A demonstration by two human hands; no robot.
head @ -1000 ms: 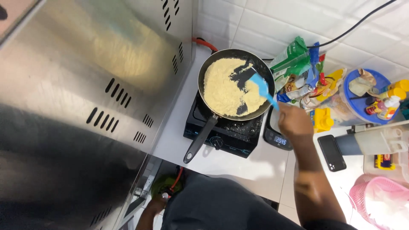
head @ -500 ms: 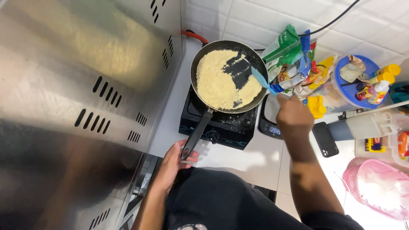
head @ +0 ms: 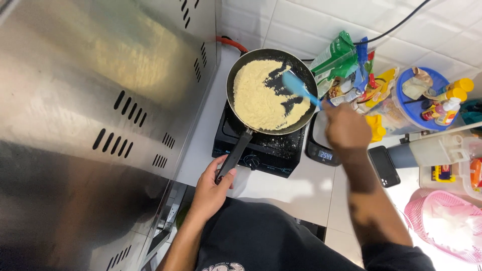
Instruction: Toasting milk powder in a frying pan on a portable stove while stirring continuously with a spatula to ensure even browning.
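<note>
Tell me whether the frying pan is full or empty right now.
Partly full. The frying pan holds a pale yellow crumbly layer over most of its base, with dark bare patches near the blue spatula.

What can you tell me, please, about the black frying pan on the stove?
The round black frying pan looks like dark non-stick metal, with a long black handle pointing toward the person. It sits level on the black single-burner stove, mostly covered by pale yellow crumbly food. The left hand grips the handle's end; the right hand holds a blue spatula in it.

Black pan, pale yellow mixture, blue spatula, black stove, pink basket
</note>
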